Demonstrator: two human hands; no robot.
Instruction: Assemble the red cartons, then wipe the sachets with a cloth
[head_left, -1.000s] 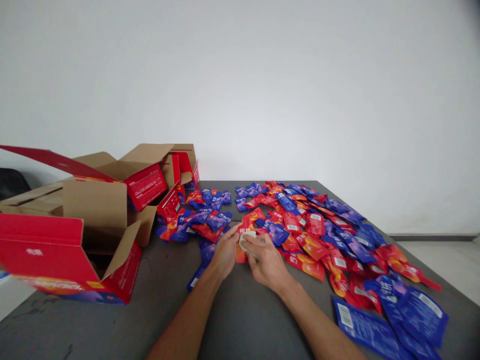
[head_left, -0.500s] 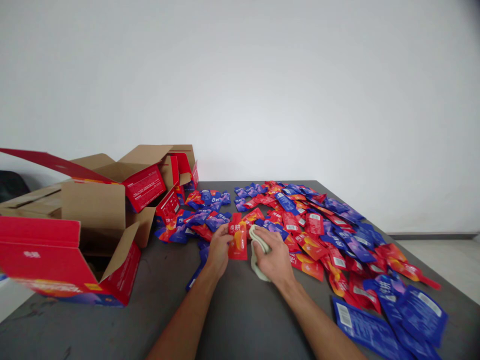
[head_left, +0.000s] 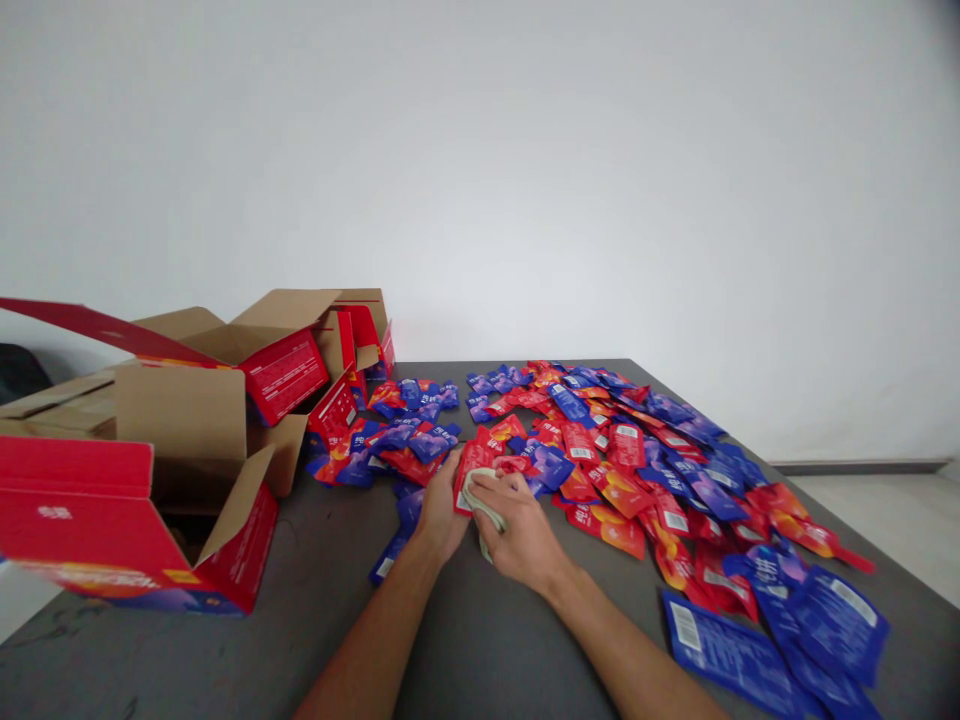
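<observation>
Near the middle of the dark table, my left hand holds a red pouch, fingers largely hidden behind it. My right hand grips a folded pale green cloth and presses it on the lower part of that pouch. The pouch is tilted, with a white label patch partly showing beside the cloth. Just beyond the hands lie more red pouches and a blue pouch.
A big heap of red and blue pouches spreads over the table's right side. Smaller piles lie left of centre. Open red cartons with raised flaps stand on the left. A white wall rises behind.
The red pouch has turned, now showing a white label patch. My right hand has moved left with the cloth, from beside the pouch onto it. The view has shifted slightly.
</observation>
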